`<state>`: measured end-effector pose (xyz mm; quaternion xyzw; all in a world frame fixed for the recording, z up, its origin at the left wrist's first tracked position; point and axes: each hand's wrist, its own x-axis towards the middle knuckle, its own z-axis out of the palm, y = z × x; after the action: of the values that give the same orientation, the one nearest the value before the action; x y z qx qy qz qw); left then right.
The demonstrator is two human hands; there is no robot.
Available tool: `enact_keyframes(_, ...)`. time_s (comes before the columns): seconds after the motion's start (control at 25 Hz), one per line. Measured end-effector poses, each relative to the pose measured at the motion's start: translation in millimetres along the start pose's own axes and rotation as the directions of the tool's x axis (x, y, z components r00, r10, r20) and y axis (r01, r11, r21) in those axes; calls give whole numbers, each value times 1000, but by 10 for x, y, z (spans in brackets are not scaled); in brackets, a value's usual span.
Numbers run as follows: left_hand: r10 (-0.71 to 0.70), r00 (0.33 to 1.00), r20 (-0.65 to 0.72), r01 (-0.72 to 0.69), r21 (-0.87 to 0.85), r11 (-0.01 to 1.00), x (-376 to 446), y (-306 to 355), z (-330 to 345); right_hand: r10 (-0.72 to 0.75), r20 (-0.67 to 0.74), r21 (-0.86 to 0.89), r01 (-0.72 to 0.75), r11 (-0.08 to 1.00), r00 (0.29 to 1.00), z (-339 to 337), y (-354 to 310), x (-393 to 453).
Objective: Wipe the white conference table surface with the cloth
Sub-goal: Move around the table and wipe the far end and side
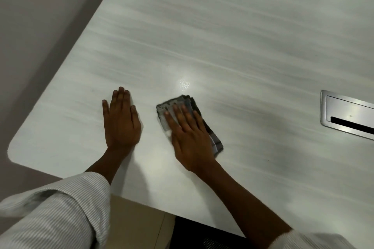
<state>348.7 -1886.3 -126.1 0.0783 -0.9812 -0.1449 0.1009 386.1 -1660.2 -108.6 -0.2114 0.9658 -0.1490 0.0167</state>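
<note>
The white conference table (222, 36) fills most of the head view, with a bright light reflection near its middle. A folded grey cloth (172, 105) lies flat on it, a little in front of that reflection. My right hand (189, 133) presses flat on the cloth with straight, spread fingers, covering its middle. My left hand (120, 119) rests flat on the bare table surface to the left of the cloth, fingers straight and together, not touching the cloth.
A silver cable hatch (348, 115) with a dark slot is set into the table at the right edge. The table's rounded corner (15, 155) lies at the left, with grey floor beyond. A dark chair (202, 236) sits under the near edge.
</note>
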Motion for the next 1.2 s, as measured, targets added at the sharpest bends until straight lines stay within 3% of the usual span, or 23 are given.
enact_keyframes(0.12,-5,1000,31,6,-15,1000,29,-14,8,168,-86,-13,-170,985,982,-109,383,-88)
enact_keyframes(0.28,6,1000,9,-6,-4,1000,49,-27,59,408,-200,-11,-419,908,891,-102,603,755)
enact_keyframes(0.48,24,1000,3,-24,10,1000,53,-44,79,323,-201,-28,-335,942,925,151,78,1703)
enact_keyframes(0.64,-6,999,32,5,40,999,49,-46,45,123,-118,-40,-128,991,985,107,-210,1117)
enact_keyframes(0.76,-1,998,56,-4,88,996,51,-19,12,184,-91,-48,-189,981,979,55,-174,505)
enact_keyframes(0.88,49,997,65,-48,-17,999,46,-80,-16,515,-189,-36,-530,847,836,40,-178,679)
enact_keyframes(0.96,151,987,61,-139,-164,977,126,-365,-67,628,-240,3,-647,763,740,134,-326,1209)
enact_keyframes(1.08,286,958,29,-272,-230,934,291,-1181,-258,520,-251,-18,-541,841,816,380,-946,1712)
enact_keyframes(1.2,352,927,126,-330,-170,929,486,-1808,-511,349,-167,-30,-358,933,922,563,-1824,1302)
